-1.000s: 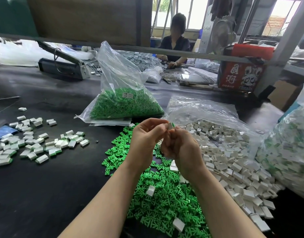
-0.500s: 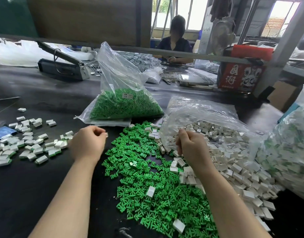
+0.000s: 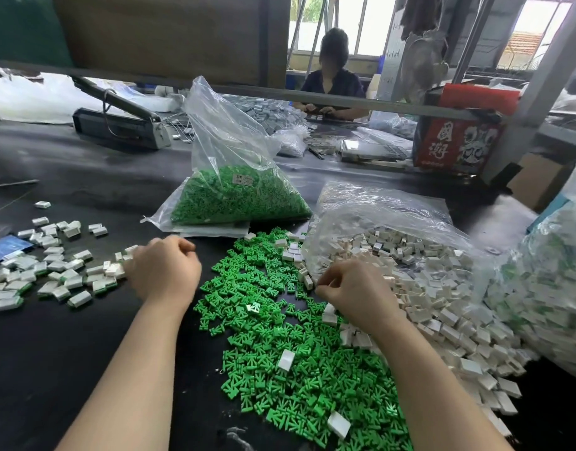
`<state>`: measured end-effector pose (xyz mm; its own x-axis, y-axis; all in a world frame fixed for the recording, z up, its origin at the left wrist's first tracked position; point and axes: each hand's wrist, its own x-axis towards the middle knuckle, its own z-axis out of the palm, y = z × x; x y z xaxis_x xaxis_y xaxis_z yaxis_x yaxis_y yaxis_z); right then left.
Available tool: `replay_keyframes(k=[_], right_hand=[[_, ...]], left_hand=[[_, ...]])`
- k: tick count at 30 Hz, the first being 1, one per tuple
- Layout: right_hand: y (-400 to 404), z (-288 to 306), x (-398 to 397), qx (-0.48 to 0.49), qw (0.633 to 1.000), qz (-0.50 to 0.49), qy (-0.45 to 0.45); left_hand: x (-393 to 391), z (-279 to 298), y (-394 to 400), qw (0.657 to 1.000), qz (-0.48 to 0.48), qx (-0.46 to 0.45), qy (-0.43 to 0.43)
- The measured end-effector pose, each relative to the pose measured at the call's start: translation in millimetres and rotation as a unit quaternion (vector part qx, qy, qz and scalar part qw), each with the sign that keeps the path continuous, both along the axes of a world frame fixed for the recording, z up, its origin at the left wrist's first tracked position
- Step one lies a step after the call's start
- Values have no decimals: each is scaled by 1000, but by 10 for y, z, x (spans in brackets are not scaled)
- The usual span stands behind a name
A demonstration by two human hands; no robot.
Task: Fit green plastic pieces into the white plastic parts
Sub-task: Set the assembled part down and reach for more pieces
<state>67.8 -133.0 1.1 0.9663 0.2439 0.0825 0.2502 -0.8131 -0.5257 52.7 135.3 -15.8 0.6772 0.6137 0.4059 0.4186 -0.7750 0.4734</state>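
On the black table [image 3: 52, 353] two bare arms reach out from the bottom edge. Between them lies a big heap of green pieces [image 3: 280, 346], with a few white ones mixed in.

The left hand [image 3: 164, 271] is over the table, just beside the pile of finished parts [image 3: 52, 271] (white blocks with a bit of green showing). Its fingers are curled in like a loose fist. It looks blurry, and I cannot tell if it holds anything inside.

The right hand [image 3: 355, 294] sits at the place where the green heap meets the heap of white parts [image 3: 442, 304]. Its fingers are bent and pinched close together down among the white blocks. Whether a block is caught in the pinch I cannot tell, since the fingertips are hidden by the hand.

The white parts spill out of a clear bag [image 3: 377, 203] lying open on its side. Behind the green heap stands another clear bag of green pieces [image 3: 234, 190], with a small label on it. At the far right is a big bag of finished parts [image 3: 547, 288].

Across the table a person [image 3: 332, 79] sits working. A red box [image 3: 459, 141] stands near them, and a dark machine [image 3: 117, 125] lies at the back left.
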Motion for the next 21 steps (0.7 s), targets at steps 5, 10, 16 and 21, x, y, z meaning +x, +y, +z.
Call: replay_keyframes(k=[5, 10, 16, 21], right_hand=[[118, -125, -7, -132, 988, -24, -76], [125, -73, 0, -174, 981, -30, -83], [135, 21, -54, -150, 988, 24, -7], [138, 83, -83, -152, 985, 66, 42]], left_hand=[[68, 162, -478, 967, -230, -111, -11], [80, 153, -950, 903, -412, -114, 51], [98, -22, -1187, 893, -430, 28, 133], [98, -34, -1175, 903, -407, 40, 133]])
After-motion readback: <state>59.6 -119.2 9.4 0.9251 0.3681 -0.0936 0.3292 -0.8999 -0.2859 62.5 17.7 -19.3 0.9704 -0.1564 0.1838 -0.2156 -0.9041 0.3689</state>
